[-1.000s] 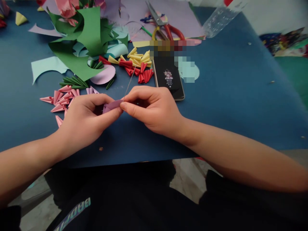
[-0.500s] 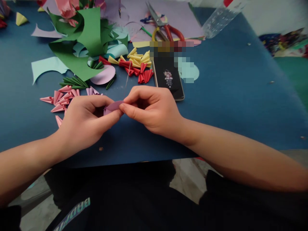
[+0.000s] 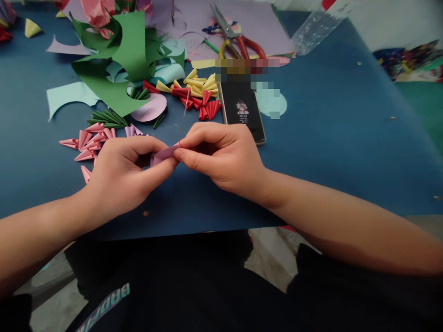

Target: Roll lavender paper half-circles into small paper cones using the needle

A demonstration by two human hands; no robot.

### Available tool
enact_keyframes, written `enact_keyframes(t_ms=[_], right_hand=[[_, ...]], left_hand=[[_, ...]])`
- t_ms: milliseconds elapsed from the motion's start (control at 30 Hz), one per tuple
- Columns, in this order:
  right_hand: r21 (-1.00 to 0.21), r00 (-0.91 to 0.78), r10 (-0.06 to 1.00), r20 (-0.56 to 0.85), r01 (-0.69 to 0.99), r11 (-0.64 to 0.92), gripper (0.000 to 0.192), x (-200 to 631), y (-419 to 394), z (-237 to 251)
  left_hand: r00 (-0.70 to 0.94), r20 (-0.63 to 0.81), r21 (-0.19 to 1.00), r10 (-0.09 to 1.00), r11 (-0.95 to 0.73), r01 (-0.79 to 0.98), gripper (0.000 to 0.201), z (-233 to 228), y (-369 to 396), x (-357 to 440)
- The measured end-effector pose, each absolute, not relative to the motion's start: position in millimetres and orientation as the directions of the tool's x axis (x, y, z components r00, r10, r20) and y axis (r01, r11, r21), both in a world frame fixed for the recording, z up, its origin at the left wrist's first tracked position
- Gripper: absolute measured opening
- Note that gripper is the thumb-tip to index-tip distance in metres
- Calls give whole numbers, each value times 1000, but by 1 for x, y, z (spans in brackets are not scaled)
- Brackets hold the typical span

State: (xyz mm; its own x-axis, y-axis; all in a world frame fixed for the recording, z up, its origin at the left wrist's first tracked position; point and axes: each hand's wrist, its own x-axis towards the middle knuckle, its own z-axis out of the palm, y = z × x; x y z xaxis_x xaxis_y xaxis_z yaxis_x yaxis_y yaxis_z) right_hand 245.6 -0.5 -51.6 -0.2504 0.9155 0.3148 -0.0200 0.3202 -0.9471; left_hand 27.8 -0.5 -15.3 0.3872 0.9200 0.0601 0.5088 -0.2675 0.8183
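Note:
A small piece of purple paper (image 3: 162, 156), curled over, is held between both hands above the near part of the blue table. My left hand (image 3: 122, 173) pinches its left side between thumb and fingers. At the other end, thumb and index finger of my right hand (image 3: 223, 154) are pressed together on the paper's tip. A thin pale strand (image 3: 187, 103) shows just beyond the right fingertips; I cannot tell whether it touches them. Pink paper cones (image 3: 90, 144) lie beside my left hand, partly hidden by it, with lilac cones (image 3: 133, 131) behind.
Beyond the hands are green cones (image 3: 108, 119), red cones (image 3: 209, 109), yellow cones (image 3: 197, 82) and a lilac paper disc (image 3: 150, 108). A phone (image 3: 240, 103) lies behind my right hand. Farther back are green paper scraps (image 3: 133, 46), scissors (image 3: 226, 27) and a clear bottle (image 3: 313, 30).
Both hands keep their pinch on the purple paper, which has tilted slightly between them. The view has shifted very little.

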Motion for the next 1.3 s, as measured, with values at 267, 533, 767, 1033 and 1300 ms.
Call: enact_keyframes(t_ms=[267,533,767,1033,1300], right_hand=[[-924,-282,884,374,-34,380,21,248,-1,-51],[-823,-366,776,513,45,566,24,255,7,-53],[-853,-334,807,487,16,522,20,252,5,-53],[-870,-312,829,465,12,493,19,249,1,-55],[-942,-254,910,328,-24,333,19,244,-5,-52]], left_hand=[[438,157,773,885,-386,504,19,-12,-3,27],[519,145,768,843,-426,478,23,-7,1,24],[548,241,666,801,-547,506,24,-11,2,21],[523,222,706,823,-506,496,20,-15,2,24],[483,234,692,844,-494,527,22,-12,-2,26]])
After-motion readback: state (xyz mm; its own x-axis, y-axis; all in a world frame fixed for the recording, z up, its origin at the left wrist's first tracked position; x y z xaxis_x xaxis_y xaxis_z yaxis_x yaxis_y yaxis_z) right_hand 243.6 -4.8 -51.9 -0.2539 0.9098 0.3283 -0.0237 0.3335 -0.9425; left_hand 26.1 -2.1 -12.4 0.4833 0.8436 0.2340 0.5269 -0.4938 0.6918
